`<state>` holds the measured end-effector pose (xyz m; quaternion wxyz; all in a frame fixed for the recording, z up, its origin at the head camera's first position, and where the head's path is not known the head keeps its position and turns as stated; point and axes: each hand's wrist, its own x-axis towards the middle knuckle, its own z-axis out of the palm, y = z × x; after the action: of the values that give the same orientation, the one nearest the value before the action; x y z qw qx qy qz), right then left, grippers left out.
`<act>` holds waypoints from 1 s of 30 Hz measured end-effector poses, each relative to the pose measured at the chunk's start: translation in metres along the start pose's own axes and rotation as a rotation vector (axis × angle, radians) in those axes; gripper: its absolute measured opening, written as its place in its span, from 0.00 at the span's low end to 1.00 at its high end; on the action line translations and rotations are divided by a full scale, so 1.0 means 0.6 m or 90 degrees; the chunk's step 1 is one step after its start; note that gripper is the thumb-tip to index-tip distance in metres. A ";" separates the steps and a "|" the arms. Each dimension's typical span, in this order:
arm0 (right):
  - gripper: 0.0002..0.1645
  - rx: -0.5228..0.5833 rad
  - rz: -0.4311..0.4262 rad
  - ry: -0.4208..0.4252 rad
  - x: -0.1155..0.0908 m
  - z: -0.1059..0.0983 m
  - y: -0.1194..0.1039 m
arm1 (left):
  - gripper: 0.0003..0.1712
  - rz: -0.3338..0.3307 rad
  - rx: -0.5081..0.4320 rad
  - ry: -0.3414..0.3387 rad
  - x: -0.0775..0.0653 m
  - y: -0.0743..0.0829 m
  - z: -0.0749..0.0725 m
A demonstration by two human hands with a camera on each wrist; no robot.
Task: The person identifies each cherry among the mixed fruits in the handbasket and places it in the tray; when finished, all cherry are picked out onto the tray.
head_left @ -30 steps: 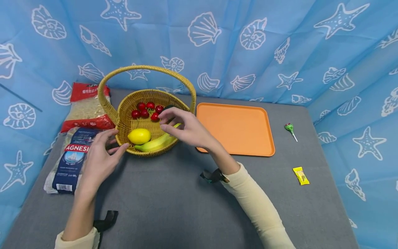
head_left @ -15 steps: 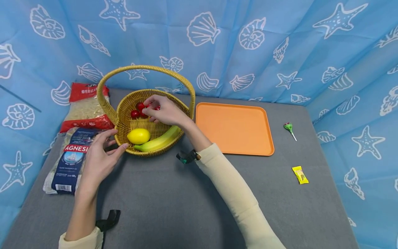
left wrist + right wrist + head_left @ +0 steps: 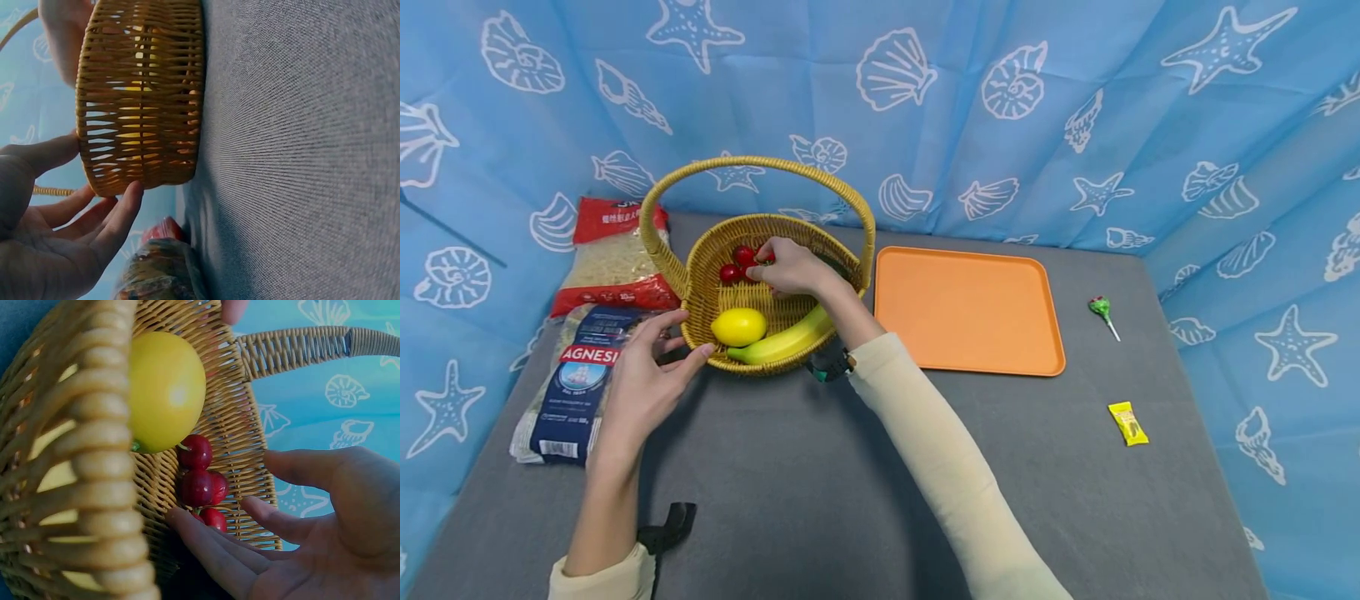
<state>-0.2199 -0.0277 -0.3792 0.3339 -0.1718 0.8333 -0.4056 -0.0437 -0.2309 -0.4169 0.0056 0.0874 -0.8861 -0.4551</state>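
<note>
A: Red fruits (image 3: 197,487), small and round, bunched inside the wicker basket (image 3: 700,292), toward its back!

B: And over them, inside the basket, the right hand (image 3: 793,268)! Fingers apart, thumb well away from the rest; the right wrist view shows nothing between thumb and forefinger.

A: Any contact with the fruits?

B: Can't tell; the fingers overlap them from both angles.

A: To the basket's left edge, then: the left hand (image 3: 647,379), thumb and fingers spread wide, tips touching the basket's rim and outer wall.

B: Also in the basket, a lemon (image 3: 739,327) at front left, with a banana (image 3: 782,340) just beside it, lying along the front-right wall.

A: Outside now! Left of the basket, a blue pasta bag (image 3: 576,392) reading AGNESI, partly covered by the left hand; behind it, close by the basket's left, a red-ended bag (image 3: 613,250).

B: Just right of the basket, an orange tray (image 3: 970,308). Well beyond it, a green lollipop (image 3: 1101,308), and nearer the person than the basket, far right, a yellow packet (image 3: 1128,423).

A: All on a grey table (image 3: 790,467), with a blue shell-print curtain (image 3: 940,75) behind the basket.
</note>
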 end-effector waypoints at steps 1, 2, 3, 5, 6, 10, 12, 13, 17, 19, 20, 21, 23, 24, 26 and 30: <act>0.30 -0.003 0.001 -0.004 0.002 0.000 0.001 | 0.40 0.001 -0.002 0.000 0.000 0.000 0.000; 0.30 -0.005 -0.001 -0.009 0.004 0.000 0.001 | 0.39 0.002 -0.003 0.001 -0.001 0.000 0.000; 0.30 -0.009 -0.003 -0.013 0.005 0.000 0.001 | 0.39 0.002 -0.005 0.001 -0.001 0.000 0.000; 0.29 -0.016 -0.004 -0.023 0.008 0.001 0.000 | 0.40 0.002 -0.007 0.002 -0.002 0.000 0.001; 0.29 -0.027 -0.002 -0.025 0.009 0.000 -0.001 | 0.40 0.001 -0.008 0.002 -0.002 0.000 0.001; 0.29 -0.087 0.012 -0.027 0.010 -0.002 -0.006 | 0.40 -0.003 -0.008 -0.001 -0.002 -0.002 0.001; 0.29 -0.119 0.015 -0.026 0.011 -0.002 -0.009 | 0.40 -0.004 -0.011 -0.003 -0.002 -0.002 0.001; 0.29 -0.128 0.016 -0.029 0.012 -0.002 -0.009 | 0.40 -0.003 -0.012 -0.003 -0.002 -0.002 0.001; 0.29 -0.100 0.015 -0.055 0.016 0.000 -0.006 | 0.39 -0.003 -0.013 -0.003 -0.001 -0.002 0.002; 0.28 -0.057 0.018 -0.066 0.019 0.001 -0.003 | 0.39 -0.007 -0.009 0.000 -0.001 -0.001 0.002; 0.28 -0.033 0.020 -0.069 0.020 0.002 -0.001 | 0.40 -0.010 -0.006 0.000 -0.001 0.000 0.002; 0.28 -0.008 0.023 -0.070 0.021 0.002 0.000 | 0.40 -0.014 -0.004 0.001 -0.001 0.000 0.002; 0.27 0.043 0.032 -0.072 0.023 0.003 0.002 | 0.40 -0.021 0.000 0.001 -0.001 0.001 0.003; 0.27 0.066 0.037 -0.071 0.023 0.004 0.003 | 0.40 -0.025 0.003 0.000 -0.001 0.001 0.003; 0.27 0.104 0.047 -0.071 0.025 0.004 0.003 | 0.40 -0.030 0.007 -0.002 0.000 0.002 0.002; 0.27 0.134 0.067 -0.075 0.025 0.006 0.000 | 0.40 -0.030 0.012 -0.005 0.000 0.004 0.002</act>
<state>-0.2285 -0.0379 -0.3872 0.4191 -0.1152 0.7732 -0.4618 -0.0439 -0.2288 -0.4158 -0.0097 0.1063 -0.8880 -0.4472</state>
